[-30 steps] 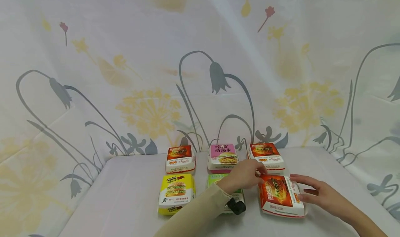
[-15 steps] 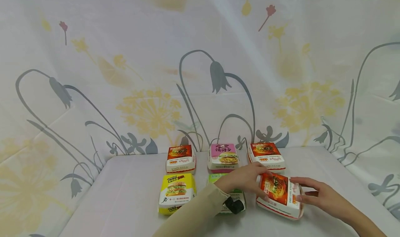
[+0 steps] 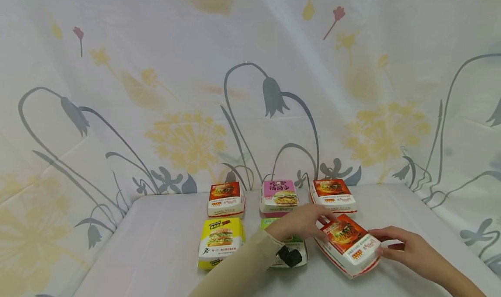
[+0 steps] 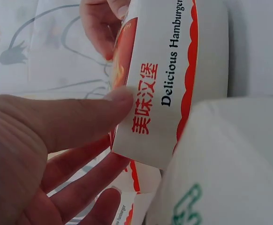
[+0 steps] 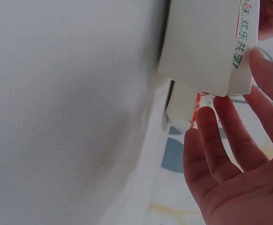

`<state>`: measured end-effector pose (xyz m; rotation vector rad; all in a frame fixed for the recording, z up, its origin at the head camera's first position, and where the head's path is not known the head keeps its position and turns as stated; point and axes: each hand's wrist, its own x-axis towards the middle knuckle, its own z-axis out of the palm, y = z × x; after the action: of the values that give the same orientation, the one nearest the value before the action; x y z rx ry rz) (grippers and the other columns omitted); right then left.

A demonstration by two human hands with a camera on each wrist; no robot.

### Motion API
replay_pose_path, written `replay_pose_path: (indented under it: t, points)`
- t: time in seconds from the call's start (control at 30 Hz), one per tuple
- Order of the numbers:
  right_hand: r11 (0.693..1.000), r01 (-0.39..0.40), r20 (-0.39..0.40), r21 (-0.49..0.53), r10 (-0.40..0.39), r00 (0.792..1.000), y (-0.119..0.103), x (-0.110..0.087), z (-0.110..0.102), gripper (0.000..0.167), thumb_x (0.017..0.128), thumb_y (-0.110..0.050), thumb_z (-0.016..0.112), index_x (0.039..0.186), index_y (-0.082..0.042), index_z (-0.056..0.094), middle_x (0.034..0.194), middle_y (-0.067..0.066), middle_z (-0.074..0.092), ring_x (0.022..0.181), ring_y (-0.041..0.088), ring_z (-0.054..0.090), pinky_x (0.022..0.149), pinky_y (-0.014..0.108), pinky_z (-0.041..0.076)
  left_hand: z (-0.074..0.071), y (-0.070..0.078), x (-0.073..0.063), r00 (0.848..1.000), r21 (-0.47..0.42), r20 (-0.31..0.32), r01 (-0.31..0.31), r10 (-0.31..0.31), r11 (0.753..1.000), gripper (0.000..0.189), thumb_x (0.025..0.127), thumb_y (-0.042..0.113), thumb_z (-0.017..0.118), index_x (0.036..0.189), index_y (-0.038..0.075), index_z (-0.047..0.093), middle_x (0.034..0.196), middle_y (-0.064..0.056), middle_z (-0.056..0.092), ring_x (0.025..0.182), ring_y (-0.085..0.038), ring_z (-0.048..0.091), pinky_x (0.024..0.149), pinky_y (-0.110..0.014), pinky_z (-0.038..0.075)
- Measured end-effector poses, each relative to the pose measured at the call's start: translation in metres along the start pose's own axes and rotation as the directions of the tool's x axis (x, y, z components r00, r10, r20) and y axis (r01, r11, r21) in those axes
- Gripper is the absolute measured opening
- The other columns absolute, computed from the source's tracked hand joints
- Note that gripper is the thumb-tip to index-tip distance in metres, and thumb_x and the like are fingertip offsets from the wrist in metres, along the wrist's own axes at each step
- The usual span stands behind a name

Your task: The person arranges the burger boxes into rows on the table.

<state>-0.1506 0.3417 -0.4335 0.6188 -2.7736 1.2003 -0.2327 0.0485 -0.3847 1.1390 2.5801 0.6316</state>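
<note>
A white burger box with a red burger picture on its lid (image 3: 346, 240) stands turned at an angle at the front right of the table. My left hand (image 3: 302, 222) grips its left corner; in the left wrist view the thumb (image 4: 94, 112) lies on the lettered side and the fingers go round the corner. At the opposite corner my right hand (image 3: 405, 247) pinches the box, thumb and fingertips on either side of the edge in the right wrist view. A green burger box (image 3: 295, 247) lies partly hidden under my left wrist and sleeve.
Behind stands a row of burger boxes: a red-and-white one (image 3: 225, 200) at left, a pink one (image 3: 278, 197) in the middle, another red-and-white one (image 3: 334, 195) at right. A yellow box (image 3: 222, 242) sits front left. A flower-printed cloth (image 3: 250, 92) hangs at the table's back.
The held burger box has turned anticlockwise, and its lettered edge now faces the front right. My left hand has moved from its far corner to its left corner; the other boxes have stayed put.
</note>
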Motion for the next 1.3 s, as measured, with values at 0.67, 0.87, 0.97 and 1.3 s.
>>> replay_pose_path:
  t: [0.67,0.87,0.97,1.3]
  points:
    - [0.995,0.101,0.032,-0.019,-0.100,0.994,0.002,-0.009,0.011,0.053,0.089,-0.019,0.075,0.140,-0.016,0.059,0.143,-0.034,0.034,0.120,-0.022,0.034,0.081,0.019,0.052,0.008,0.002,0.006,0.992,0.031,-0.116,0.047,-0.043,0.998,0.029,0.086,0.023,0.080,0.113,0.032,0.074,0.107,0.018,0.067,0.099,0.002,0.057,0.085,-0.017,0.043]
    - [0.998,0.057,-0.011,-0.010,-0.058,0.998,-0.003,-0.011,0.012,0.050,0.090,-0.019,0.074,0.137,-0.014,0.061,0.141,-0.031,0.040,0.119,-0.024,0.033,0.080,0.022,0.054,0.009,0.005,0.005,0.982,0.040,-0.151,0.118,-0.110,0.992,0.021,0.086,0.027,0.080,0.106,0.033,0.078,0.094,0.021,0.066,0.086,0.004,0.054,0.075,-0.015,0.042]
    - [1.000,0.013,-0.024,-0.016,-0.013,1.000,-0.007,-0.011,0.013,0.050,0.088,-0.022,0.076,0.136,-0.014,0.062,0.141,-0.021,0.047,0.117,-0.023,0.035,0.080,0.023,0.055,0.007,0.010,0.003,0.982,0.053,-0.141,0.137,-0.128,0.989,0.023,0.087,0.030,0.079,0.109,0.034,0.078,0.092,0.021,0.065,0.082,0.003,0.051,0.072,-0.015,0.041]
    - [0.986,-0.167,0.001,-0.026,0.167,0.986,-0.019,-0.014,0.015,0.061,0.087,-0.031,0.077,0.139,-0.007,0.058,0.141,0.024,0.052,0.108,-0.019,0.042,0.080,0.023,0.055,0.009,0.014,0.004,0.987,0.088,-0.096,0.140,-0.131,0.986,0.039,0.083,0.045,0.079,0.121,0.040,0.072,0.111,0.022,0.064,0.087,-0.002,0.049,0.073,-0.019,0.039]
